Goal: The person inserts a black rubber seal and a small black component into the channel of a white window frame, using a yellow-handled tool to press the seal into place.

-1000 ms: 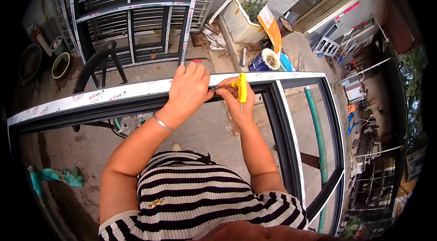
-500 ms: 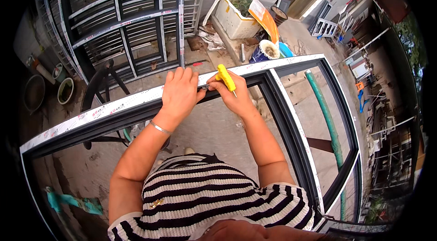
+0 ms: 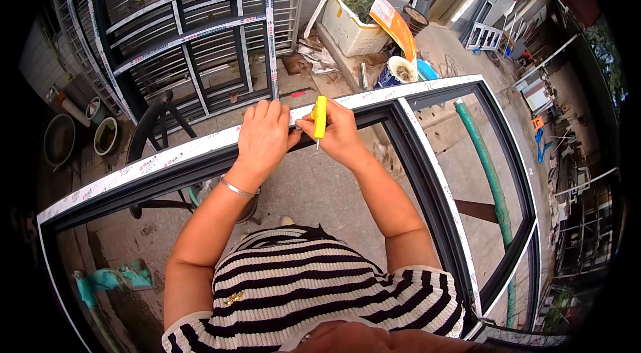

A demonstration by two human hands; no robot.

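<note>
A large dark window frame (image 3: 200,165), its outer face covered in white printed film, spans the view in front of me. My left hand (image 3: 264,138) lies over its long top bar with fingers curled across the film. In my right hand (image 3: 337,133) is a yellow-handled screwdriver (image 3: 320,118), tucked between the fingers, with its thin metal shaft pointing back toward me. The right thumb and forefinger pinch at the inner edge of the bar, close to the left thumb. A small dark piece (image 3: 298,127) shows between them, too small to make out.
Green-wrapped supports (image 3: 486,166) stand under the frame at right and at left (image 3: 117,278). Beyond the bar are another filmed frame (image 3: 190,36), a white planter box (image 3: 350,26) with a cactus, and a paint bucket (image 3: 398,71). Pots (image 3: 105,135) stand far left.
My right hand has turned, swinging the screwdriver's handle more upright and its shaft nearer to me. The left hand keeps its place on the bar. The whole view has shifted slightly.
</note>
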